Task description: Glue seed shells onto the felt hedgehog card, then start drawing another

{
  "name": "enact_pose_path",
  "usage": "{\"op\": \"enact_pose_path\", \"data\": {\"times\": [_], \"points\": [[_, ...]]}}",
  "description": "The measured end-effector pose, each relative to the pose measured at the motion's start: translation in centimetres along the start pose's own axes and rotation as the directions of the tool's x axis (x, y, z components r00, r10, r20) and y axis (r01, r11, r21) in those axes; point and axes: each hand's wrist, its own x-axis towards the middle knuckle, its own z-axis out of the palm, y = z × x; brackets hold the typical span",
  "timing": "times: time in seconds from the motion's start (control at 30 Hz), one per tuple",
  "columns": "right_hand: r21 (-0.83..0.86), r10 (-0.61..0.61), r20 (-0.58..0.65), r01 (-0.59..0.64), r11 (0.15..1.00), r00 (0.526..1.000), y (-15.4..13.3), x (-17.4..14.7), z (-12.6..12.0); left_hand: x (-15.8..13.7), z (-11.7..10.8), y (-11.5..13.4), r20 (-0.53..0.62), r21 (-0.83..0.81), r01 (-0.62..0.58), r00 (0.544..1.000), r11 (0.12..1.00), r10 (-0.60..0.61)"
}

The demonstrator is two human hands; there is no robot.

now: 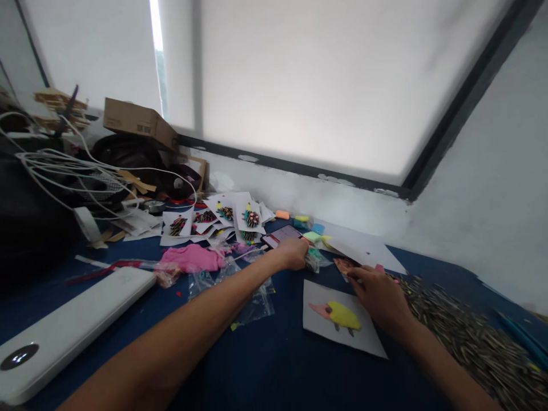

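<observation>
A white card [338,342] lies on the blue table, bearing a yellow clay hedgehog body [343,317] with a pink pointed snout and dark little legs. My right hand [381,294] reaches over the card's far right edge, fingers together at a small orange-brown packet [345,265]. Farther off, my left hand [293,253] is closed beside a phone [280,235] and a plastic bag of green clay [315,256]. What its fingers hold is hidden; a bit of orange-pink shows at their tips. Striped sunflower seeds [466,337] lie heaped right of my right hand.
Finished-looking hedgehog cards [244,214] overlap at the back. Pink clay [190,258], clear bags [252,305] and a long white device [72,328] lie to the left. Cables [64,165] and a cardboard box [139,123] crowd the far left. White paper [368,248] lies near the wall.
</observation>
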Motion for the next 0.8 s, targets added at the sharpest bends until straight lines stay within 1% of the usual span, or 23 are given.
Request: {"op": "enact_pose_path", "data": {"times": [0.13,0.23,0.33,0.43,0.5,0.63,0.73,0.8], "points": [[0.19,-0.011,-0.022,0.015,0.982,1.0,-0.2,0.3,0.2,0.0,-0.2,0.1,0.017,0.013,-0.019,1.0,1.0,0.019],[0.355,0.016,0.0,-0.015,0.935,1.0,-0.5,0.4,0.2,0.2,-0.2,0.2,0.004,-0.079,-0.081,0.997,0.994,0.081],[0.523,0.05,0.065,-0.077,0.849,0.997,-0.9,0.5,0.1,0.2,0.0,0.7,-0.041,-0.259,-0.153,0.988,0.954,0.147],[0.658,0.084,0.134,-0.152,0.738,0.987,-1.2,0.6,0.2,0.1,0.2,1.4,-0.073,-0.379,-0.202,0.979,0.903,0.189],[0.722,0.11,0.154,-0.188,0.666,0.982,-1.3,0.6,0.1,0.0,0.2,1.8,-0.079,-0.425,-0.226,0.974,0.876,0.213],[0.802,0.158,0.176,-0.235,0.55,0.972,-1.4,0.5,-0.2,0.0,0.0,2.0,-0.046,-0.528,-0.247,0.964,0.812,0.263],[0.831,0.177,0.192,-0.256,0.493,0.965,-1.5,0.5,-0.4,0.1,-0.1,2.0,-0.037,-0.588,-0.239,0.962,0.772,0.269],[0.844,0.191,0.207,-0.273,0.461,0.96,-1.5,0.4,-0.2,0.1,0.0,2.0,-0.038,-0.603,-0.237,0.962,0.762,0.269]]}}
